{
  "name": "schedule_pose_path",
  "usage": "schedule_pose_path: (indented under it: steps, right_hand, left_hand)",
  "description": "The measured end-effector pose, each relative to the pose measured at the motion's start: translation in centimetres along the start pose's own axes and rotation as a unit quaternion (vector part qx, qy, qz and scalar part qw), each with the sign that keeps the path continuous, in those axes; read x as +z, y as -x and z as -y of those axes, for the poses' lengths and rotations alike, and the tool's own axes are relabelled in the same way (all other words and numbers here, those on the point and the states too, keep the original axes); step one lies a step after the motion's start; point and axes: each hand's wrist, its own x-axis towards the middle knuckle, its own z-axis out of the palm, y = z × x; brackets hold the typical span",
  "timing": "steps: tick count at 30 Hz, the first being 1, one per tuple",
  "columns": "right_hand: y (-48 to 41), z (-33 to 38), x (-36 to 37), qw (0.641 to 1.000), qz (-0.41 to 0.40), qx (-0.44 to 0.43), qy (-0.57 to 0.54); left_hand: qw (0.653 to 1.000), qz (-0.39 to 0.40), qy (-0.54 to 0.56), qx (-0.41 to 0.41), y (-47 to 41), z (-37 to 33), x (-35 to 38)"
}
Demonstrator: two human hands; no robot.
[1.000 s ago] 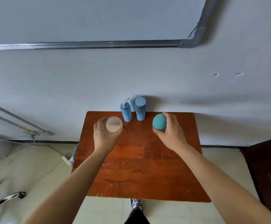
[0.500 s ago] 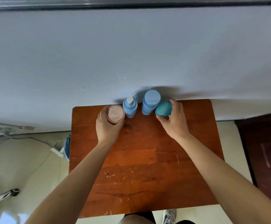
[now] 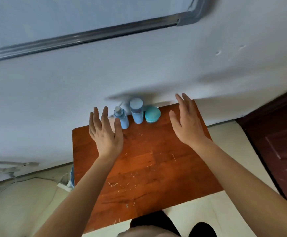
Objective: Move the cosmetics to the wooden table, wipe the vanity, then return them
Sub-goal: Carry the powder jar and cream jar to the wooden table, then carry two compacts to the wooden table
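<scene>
On the wooden table [image 3: 149, 168], along its far edge by the wall, stand a blue pump bottle [image 3: 122, 118], a taller blue capped bottle [image 3: 136, 111] and a round teal jar [image 3: 152, 114], close together in a row. My left hand [image 3: 105, 132] hovers open, fingers spread, just left of the pump bottle; a sliver of the pink jar [image 3: 111, 120] shows behind its fingers, mostly hidden. My right hand [image 3: 185, 120] is open and empty, to the right of the teal jar and apart from it.
A grey wall [image 3: 139, 69] rises right behind the table, with a metal-framed board [image 3: 81, 37] higher up. A dark red door [image 3: 279, 144] stands at the right. Cables and a white plug [image 3: 63, 184] lie on the floor to the left. My feet show below the table's near edge.
Both hands have let go: the teal jar now stands beside the capped bottle, the pink jar by the pump bottle. Both hands have opened and drawn back a little. The view has tilted.
</scene>
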Motion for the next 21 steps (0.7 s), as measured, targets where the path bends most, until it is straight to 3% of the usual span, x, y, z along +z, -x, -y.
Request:
schedule_pose_path:
  steps: [5, 10, 16, 21]
  right_hand:
    - [6.5, -2.1, -10.0, 0.993, -0.12, 0.0, 0.005]
    - [18.5, -7.2, -21.4, 0.966, -0.252, 0.041, 0.048]
    - [39.4, -15.0, -33.2, 0.896, -0.388, 0.17, 0.137]
    - [56.7, -19.2, -38.9, 0.813, -0.471, 0.297, 0.172]
  left_hand:
    - [0.986, -0.014, 0.039, 0.164, 2.6, -10.0, -1.3]
    - [0.94, 0.006, 0.085, 0.329, 10.4, -23.0, -0.5]
    - [0.847, 0.069, 0.161, 0.502, 27.4, -38.0, 2.2]
    - [0.771, 0.166, 0.205, 0.58, 43.8, -47.2, 3.3]
